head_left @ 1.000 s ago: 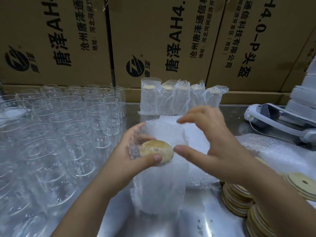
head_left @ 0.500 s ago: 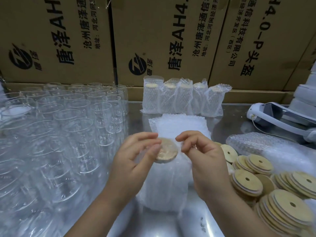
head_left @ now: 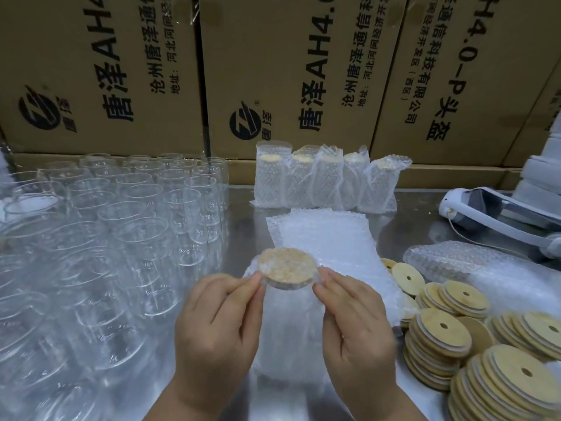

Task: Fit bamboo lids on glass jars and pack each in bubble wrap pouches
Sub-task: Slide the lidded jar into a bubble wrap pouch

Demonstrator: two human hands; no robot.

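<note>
L hand (head_left: 218, 326) and R hand (head_left: 355, 323), backs up, each pinch the pouch (head_left: 288, 335) top beside the lid (head_left: 287, 268), which sits inside the pouch, upright at table (head_left: 394, 214) centre. Rear boxes (head_left: 273, 56) read "唐泽AH4.0-P头盔".

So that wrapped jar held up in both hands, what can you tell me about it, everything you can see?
The wrapped jar is a glass jar inside a clear, bubbled plastic pouch, with the glass barely showing through. Its round bamboo lid, pale tan, sits on top under the wrap, tilted toward the camera. The left hand and right hand pinch the pouch at either side of the lid. The jar is roughly upright over the metal table; whether its base rests there I cannot tell.
</note>
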